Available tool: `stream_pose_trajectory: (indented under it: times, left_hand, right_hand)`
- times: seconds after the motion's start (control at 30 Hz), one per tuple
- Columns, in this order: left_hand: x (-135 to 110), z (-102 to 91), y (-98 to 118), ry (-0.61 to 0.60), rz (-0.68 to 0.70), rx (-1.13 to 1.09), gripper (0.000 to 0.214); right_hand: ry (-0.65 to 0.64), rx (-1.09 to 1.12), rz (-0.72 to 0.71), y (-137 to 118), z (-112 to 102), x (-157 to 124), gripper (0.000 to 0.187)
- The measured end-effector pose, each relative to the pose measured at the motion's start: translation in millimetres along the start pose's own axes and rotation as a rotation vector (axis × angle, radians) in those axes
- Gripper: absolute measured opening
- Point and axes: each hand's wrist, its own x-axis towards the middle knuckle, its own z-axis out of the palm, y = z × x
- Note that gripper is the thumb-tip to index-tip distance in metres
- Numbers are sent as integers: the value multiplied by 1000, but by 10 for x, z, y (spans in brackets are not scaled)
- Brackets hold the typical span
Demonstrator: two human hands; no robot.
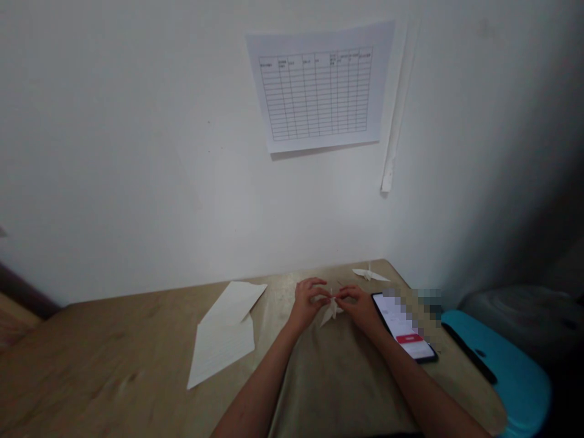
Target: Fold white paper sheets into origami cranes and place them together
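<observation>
Your left fingers (pixel 314 291) and right fingers (pixel 349 293) pinch a folded paper crane (pixel 330 314); another paper crane (pixel 368 274) lies done, unfolded paper sheets (pixel 222 347) remain.

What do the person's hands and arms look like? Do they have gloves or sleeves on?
The left hand and right hand are bare, with no gloves. The left forearm and right forearm are bare too, with no sleeves or cables showing.
</observation>
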Motion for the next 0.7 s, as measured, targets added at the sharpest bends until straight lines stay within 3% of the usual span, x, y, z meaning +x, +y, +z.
stream_pose_trajectory:
  times: [0.43,0.7]
  left_hand:
    - [10,28,21,7,-100,-126,10]
    - [-1,24,-15,12,-117,-173,11]
  right_hand:
    - [-89,50,-5,-49,-27,19,15]
    - [-61,48,-63,-55,-4,22,10]
